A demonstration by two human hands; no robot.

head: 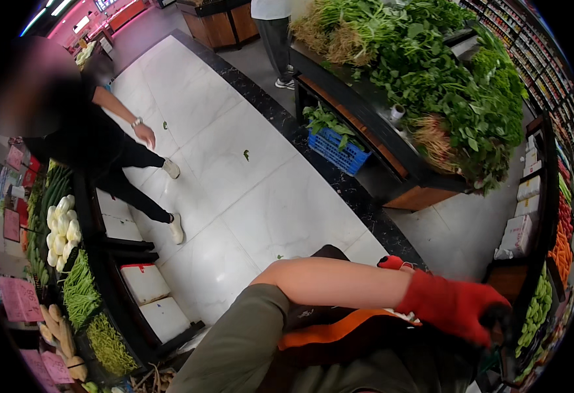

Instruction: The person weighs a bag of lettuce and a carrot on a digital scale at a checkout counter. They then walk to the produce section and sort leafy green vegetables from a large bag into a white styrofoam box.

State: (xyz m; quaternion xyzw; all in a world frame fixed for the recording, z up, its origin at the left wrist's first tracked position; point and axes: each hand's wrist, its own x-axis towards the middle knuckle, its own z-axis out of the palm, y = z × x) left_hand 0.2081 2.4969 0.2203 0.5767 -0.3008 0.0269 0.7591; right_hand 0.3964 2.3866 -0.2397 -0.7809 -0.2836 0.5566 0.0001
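My left hand (456, 307), in a red glove with dark fingertips, reaches across my body to the right; the bare forearm and olive sleeve trail behind it. Its fingers are blurred against the dark edge of the right-hand vegetable stand (503, 282), so whether they hold anything is unclear. Just past my forearm, a small part of another red glove with black tips shows, apparently my right hand (391, 262); the forearm hides most of it. I wear a dark apron with an orange band (336, 328). Green peppers (535, 307) lie on the stand near my left hand.
Leafy greens (444, 83) cover a display table, with a blue crate (338, 150) beneath. A person in black (78, 123) walks on the pale tiled floor (247, 196). White boxes (144, 282) sit under the left produce stand. Another person's legs (275, 49) show behind.
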